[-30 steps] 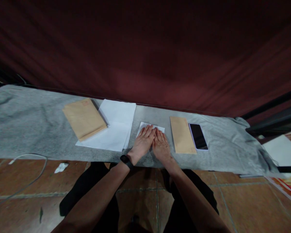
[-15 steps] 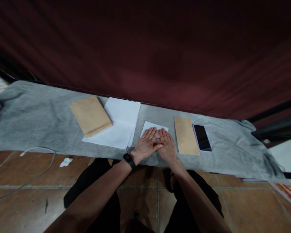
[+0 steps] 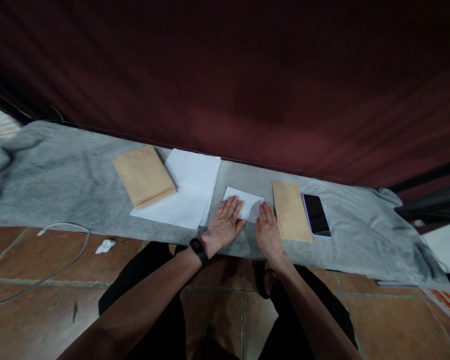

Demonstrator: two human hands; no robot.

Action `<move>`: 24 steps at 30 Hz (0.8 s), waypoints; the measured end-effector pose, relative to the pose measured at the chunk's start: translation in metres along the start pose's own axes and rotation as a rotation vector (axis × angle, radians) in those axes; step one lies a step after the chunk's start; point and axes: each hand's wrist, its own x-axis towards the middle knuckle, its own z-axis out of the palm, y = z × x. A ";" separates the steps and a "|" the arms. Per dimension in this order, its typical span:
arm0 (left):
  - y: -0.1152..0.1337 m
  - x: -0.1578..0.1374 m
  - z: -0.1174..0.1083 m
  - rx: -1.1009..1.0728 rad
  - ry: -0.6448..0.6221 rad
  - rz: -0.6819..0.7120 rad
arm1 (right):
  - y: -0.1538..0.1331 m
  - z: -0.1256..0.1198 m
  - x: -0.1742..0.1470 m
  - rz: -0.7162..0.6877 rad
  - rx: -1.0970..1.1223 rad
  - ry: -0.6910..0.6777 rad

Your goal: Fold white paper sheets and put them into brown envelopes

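Note:
A small folded sheet of white paper (image 3: 250, 204) lies on the grey cloth in front of me. My left hand (image 3: 226, 222) rests flat on its left part, fingers stretched out, with a black band on the wrist. At the paper's right edge, my right hand (image 3: 268, 231) lies with fingers extended and close together. To the right is a single brown envelope (image 3: 291, 212). Larger white sheets (image 3: 191, 192) are spread on the left, partly under a stack of brown envelopes (image 3: 144, 176).
A phone (image 3: 316, 215) with a purple edge lies right of the single envelope. Grey cloth (image 3: 71, 175) covers the long narrow surface, and a dark red curtain (image 3: 225, 100) hangs behind it. A cable (image 3: 69, 260) and a crumpled white scrap (image 3: 105, 246) are on the tiled floor.
My hands were side by side on the middle of the folded paper. The right hand has slid right to the paper's edge, uncovering its middle; the left has stayed nearly in place.

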 end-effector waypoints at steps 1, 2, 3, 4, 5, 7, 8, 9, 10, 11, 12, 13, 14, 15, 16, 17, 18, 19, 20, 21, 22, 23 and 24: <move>0.000 0.000 0.000 -0.002 0.000 -0.002 | -0.003 -0.003 0.002 -0.024 0.021 -0.014; 0.001 0.001 0.000 -0.005 -0.002 -0.004 | -0.006 -0.005 0.005 -0.053 0.042 -0.038; 0.001 0.001 0.000 -0.010 -0.006 -0.004 | -0.010 -0.007 0.008 -0.083 0.063 -0.069; 0.001 0.001 0.000 -0.014 -0.012 -0.004 | -0.014 -0.007 0.010 -0.108 0.080 -0.103; 0.001 0.002 0.000 -0.017 -0.019 -0.002 | -0.019 -0.007 0.012 -0.127 0.091 -0.133; 0.000 0.002 0.001 -0.017 -0.032 -0.001 | -0.027 -0.003 0.014 -0.141 0.090 -0.175; 0.000 0.002 0.002 -0.013 -0.037 -0.002 | -0.030 0.000 0.014 -0.140 0.078 -0.184; -0.001 0.002 0.003 -0.005 -0.038 -0.003 | -0.032 0.002 0.013 -0.135 0.060 -0.187; -0.001 0.002 0.004 0.004 -0.035 -0.003 | -0.033 0.005 0.012 -0.127 0.040 -0.184; -0.001 0.002 0.004 0.012 -0.032 -0.001 | -0.033 0.007 0.011 -0.118 0.019 -0.175; -0.001 0.001 0.004 0.020 -0.027 0.002 | -0.032 0.009 0.010 -0.109 0.000 -0.164; -0.002 0.001 0.004 0.025 -0.022 0.005 | -0.031 0.010 0.009 -0.103 -0.019 -0.151; -0.002 0.001 0.004 0.026 -0.017 0.007 | -0.029 0.011 0.008 -0.097 -0.037 -0.136; -0.002 0.001 0.003 0.025 -0.013 0.008 | -0.026 0.011 0.007 -0.089 -0.054 -0.118; -0.002 0.000 0.001 0.022 -0.010 0.008 | -0.023 0.011 0.006 -0.081 -0.071 -0.101; -0.002 0.000 0.000 0.017 -0.008 0.009 | -0.021 0.011 0.005 -0.073 -0.087 -0.085; -0.002 0.000 -0.002 0.010 -0.006 0.006 | -0.019 0.010 0.005 -0.064 -0.100 -0.070; -0.003 0.000 -0.003 0.001 -0.001 -0.001 | -0.016 0.010 0.004 -0.054 -0.110 -0.056; -0.003 0.000 -0.004 -0.008 0.006 -0.012 | -0.015 0.009 0.003 -0.044 -0.117 -0.044; -0.004 -0.001 -0.004 -0.015 0.017 -0.025 | -0.013 0.009 0.003 -0.038 -0.121 -0.036; -0.004 -0.001 -0.003 -0.022 0.031 -0.037 | -0.011 0.009 0.002 -0.034 -0.124 -0.030; -0.005 -0.001 -0.003 -0.027 0.044 -0.047 | -0.010 0.008 0.002 -0.030 -0.125 -0.026; -0.005 -0.001 -0.002 -0.029 0.054 -0.054 | -0.008 0.008 0.001 -0.027 -0.127 -0.021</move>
